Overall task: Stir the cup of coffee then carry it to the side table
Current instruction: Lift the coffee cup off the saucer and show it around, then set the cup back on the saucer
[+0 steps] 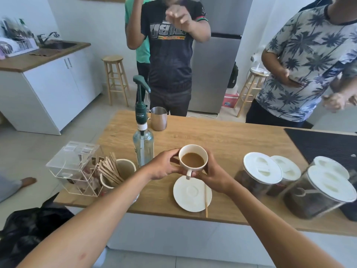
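Note:
A cream cup of milky coffee point(193, 160) is lifted above the wooden counter point(231, 140), its handle pointing toward me. My left hand point(164, 166) wraps the cup's left side and my right hand point(213, 175) cradles its right side and bottom. Just below the cup, the cream saucer point(190, 193) lies bare on the counter. A wooden stir stick point(206, 200) rests across the saucer's right rim, reaching to the counter's near edge.
A pump bottle point(143, 144) and a steel jug point(158, 118) stand behind the cup. Left are cups of wooden sticks point(114, 172) and an acrylic sachet box point(75, 167). Lidded jars point(260, 173) and a black mat point(326, 146) sit right. People stand beyond the counter.

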A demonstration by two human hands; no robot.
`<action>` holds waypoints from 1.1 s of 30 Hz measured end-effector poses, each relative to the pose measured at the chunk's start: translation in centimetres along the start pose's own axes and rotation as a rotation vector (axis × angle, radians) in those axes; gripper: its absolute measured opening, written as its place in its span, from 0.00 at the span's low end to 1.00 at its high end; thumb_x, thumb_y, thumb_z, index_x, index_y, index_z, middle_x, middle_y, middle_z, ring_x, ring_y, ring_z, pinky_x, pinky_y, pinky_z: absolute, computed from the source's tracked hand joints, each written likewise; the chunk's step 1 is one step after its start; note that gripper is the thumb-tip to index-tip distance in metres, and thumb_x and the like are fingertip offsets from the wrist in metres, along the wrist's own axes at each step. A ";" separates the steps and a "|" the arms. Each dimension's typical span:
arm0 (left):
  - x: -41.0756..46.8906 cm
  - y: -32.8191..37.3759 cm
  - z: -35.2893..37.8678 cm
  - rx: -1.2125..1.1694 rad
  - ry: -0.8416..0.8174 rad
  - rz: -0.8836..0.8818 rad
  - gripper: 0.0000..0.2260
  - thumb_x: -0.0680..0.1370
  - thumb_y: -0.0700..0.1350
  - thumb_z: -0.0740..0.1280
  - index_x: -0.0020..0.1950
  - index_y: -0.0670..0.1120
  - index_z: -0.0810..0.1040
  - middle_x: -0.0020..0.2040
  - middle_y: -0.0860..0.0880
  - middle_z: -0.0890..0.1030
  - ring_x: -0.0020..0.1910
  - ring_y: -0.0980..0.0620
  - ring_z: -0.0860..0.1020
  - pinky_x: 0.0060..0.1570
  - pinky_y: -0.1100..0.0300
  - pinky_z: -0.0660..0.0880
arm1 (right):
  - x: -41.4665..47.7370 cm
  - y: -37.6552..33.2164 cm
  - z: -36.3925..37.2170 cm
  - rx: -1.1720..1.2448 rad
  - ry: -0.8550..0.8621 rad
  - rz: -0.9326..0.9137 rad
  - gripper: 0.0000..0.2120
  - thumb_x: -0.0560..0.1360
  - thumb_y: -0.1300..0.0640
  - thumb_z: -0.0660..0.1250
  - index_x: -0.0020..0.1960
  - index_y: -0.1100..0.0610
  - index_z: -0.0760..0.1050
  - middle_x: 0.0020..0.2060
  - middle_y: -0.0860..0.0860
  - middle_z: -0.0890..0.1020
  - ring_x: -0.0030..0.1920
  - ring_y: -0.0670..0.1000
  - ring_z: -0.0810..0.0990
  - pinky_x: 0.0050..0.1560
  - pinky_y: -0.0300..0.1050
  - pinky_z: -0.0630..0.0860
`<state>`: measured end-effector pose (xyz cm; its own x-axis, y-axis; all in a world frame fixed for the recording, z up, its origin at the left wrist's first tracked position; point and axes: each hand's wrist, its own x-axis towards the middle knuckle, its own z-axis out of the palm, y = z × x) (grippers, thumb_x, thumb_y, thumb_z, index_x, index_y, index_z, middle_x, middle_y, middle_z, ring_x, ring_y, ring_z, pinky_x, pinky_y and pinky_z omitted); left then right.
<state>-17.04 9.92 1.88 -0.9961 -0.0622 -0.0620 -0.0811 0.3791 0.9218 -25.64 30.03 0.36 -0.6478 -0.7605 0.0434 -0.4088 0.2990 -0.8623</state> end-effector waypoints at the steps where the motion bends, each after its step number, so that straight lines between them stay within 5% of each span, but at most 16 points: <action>1: 0.1 -0.3 0.3 0.004 0.000 -0.006 0.28 0.66 0.43 0.81 0.63 0.55 0.75 0.56 0.56 0.82 0.56 0.59 0.80 0.59 0.62 0.75 | -0.1 0.4 0.0 0.004 -0.008 0.013 0.36 0.71 0.52 0.76 0.70 0.47 0.58 0.62 0.46 0.75 0.64 0.45 0.75 0.68 0.53 0.72; 9: 0.2 -3.3 2.7 0.027 0.038 -0.034 0.31 0.67 0.43 0.81 0.67 0.54 0.74 0.58 0.57 0.82 0.56 0.62 0.79 0.58 0.62 0.75 | -0.8 3.4 0.4 0.049 0.005 0.115 0.44 0.62 0.46 0.80 0.72 0.50 0.64 0.62 0.46 0.78 0.64 0.44 0.77 0.68 0.52 0.73; 14: 0.4 -5.6 4.4 0.018 0.081 -0.094 0.33 0.65 0.46 0.82 0.66 0.56 0.74 0.58 0.58 0.82 0.57 0.62 0.79 0.62 0.52 0.75 | -1.0 4.9 0.9 0.013 0.004 0.128 0.39 0.64 0.54 0.81 0.70 0.49 0.67 0.61 0.45 0.77 0.62 0.41 0.75 0.60 0.35 0.70; 21: 0.2 -8.1 6.2 0.096 0.076 -0.157 0.37 0.60 0.61 0.80 0.67 0.63 0.71 0.61 0.62 0.79 0.62 0.61 0.76 0.64 0.50 0.73 | -1.6 7.3 1.8 -0.003 -0.030 0.225 0.35 0.66 0.59 0.80 0.66 0.43 0.65 0.56 0.41 0.77 0.55 0.38 0.75 0.48 0.25 0.69; 23: 0.1 -8.6 6.7 0.138 0.095 -0.164 0.38 0.59 0.63 0.78 0.67 0.63 0.70 0.61 0.62 0.79 0.62 0.57 0.76 0.64 0.49 0.72 | -1.8 7.3 2.1 -0.021 -0.022 0.232 0.35 0.65 0.58 0.80 0.64 0.41 0.67 0.56 0.42 0.78 0.57 0.42 0.75 0.51 0.28 0.69; 27: 0.1 -8.8 7.2 0.195 0.137 -0.136 0.37 0.59 0.64 0.75 0.67 0.61 0.71 0.61 0.59 0.80 0.61 0.54 0.76 0.64 0.50 0.70 | -1.7 8.1 2.5 -0.065 0.000 0.234 0.37 0.60 0.48 0.79 0.66 0.39 0.69 0.61 0.45 0.76 0.63 0.50 0.72 0.62 0.51 0.71; 33: -0.1 -9.3 8.0 0.352 0.149 -0.117 0.39 0.59 0.71 0.67 0.68 0.59 0.71 0.63 0.58 0.77 0.64 0.52 0.72 0.63 0.53 0.60 | -1.8 9.2 2.9 -0.130 -0.015 0.246 0.37 0.58 0.45 0.78 0.65 0.38 0.70 0.59 0.47 0.77 0.61 0.51 0.73 0.62 0.54 0.72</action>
<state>-16.43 13.84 -9.72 -0.9658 -0.2472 -0.0785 -0.2258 0.6528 0.7231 -26.33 32.49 -9.08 -0.7283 -0.6645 -0.1675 -0.3206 0.5464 -0.7737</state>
